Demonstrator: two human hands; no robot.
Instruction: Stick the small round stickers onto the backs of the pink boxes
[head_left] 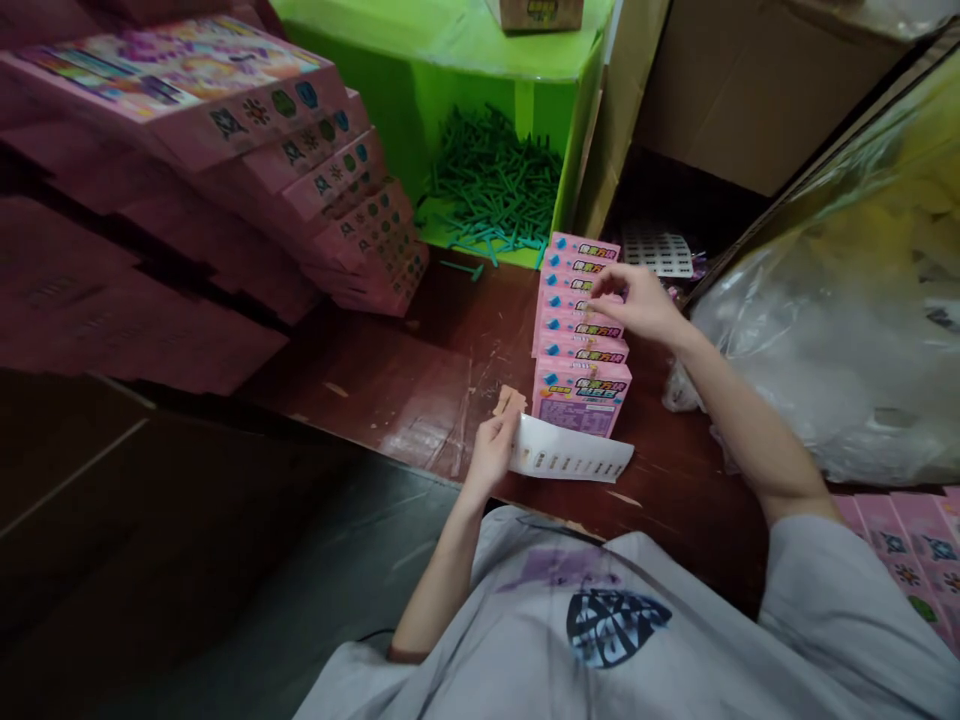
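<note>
Sheet (574,452) of small labels, pinched at its left end by the left hand (495,450), probably to leave the printed row uncovered! A tan scrap (510,399) sits right at those fingertips. Just beyond the sheet stands the row of pink boxes (581,395), one behind another, presumably so each lies within easy reach. Over it hangs the right hand (637,300), thumb and fingertip drawn close; whether they pinch a label, I can't tell. Farther out, green sticks (499,180) fill a green bin (401,110). Stacked cartons (300,170) wall off the left hand's far side; a bulging plastic bag (832,350) crowds the right, limiting elbow room, I'd judge.
</note>
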